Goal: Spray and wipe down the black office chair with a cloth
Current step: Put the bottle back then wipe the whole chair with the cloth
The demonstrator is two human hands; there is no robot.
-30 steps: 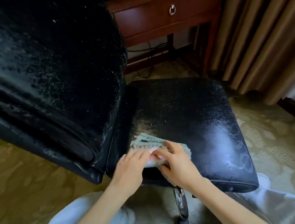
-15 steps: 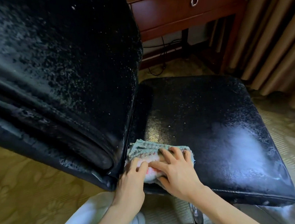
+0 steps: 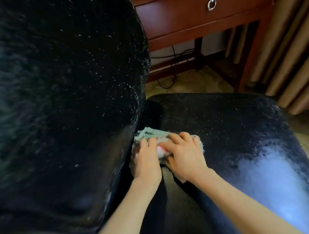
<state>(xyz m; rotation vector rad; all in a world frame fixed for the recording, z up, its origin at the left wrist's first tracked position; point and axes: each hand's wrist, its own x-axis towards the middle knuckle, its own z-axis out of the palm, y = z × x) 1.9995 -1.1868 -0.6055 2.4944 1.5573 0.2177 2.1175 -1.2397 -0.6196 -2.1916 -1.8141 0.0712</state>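
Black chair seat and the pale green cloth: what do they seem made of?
Black chair seat: probably leather or faux leather, glossy; light glares off it, droplets bead. Pale green cloth: likely soft woven fabric, matte, with fuzzy edges.

Backrest point(image 3: 55, 106) left, seat point(image 3: 225, 129) right. Cloth point(image 3: 149, 133) on seat, against backrest base; left hand point(image 3: 146, 160) and right hand point(image 3: 185, 155) side by side on cloth. Desk point(image 3: 178, 15) far behind seat; curtain point(image 3: 293, 48) far right.

Probably a hotel room: wooden desk point(image 3: 197, 14), heavy curtains point(image 3: 293, 48), patterned carpet point(image 3: 193, 84).
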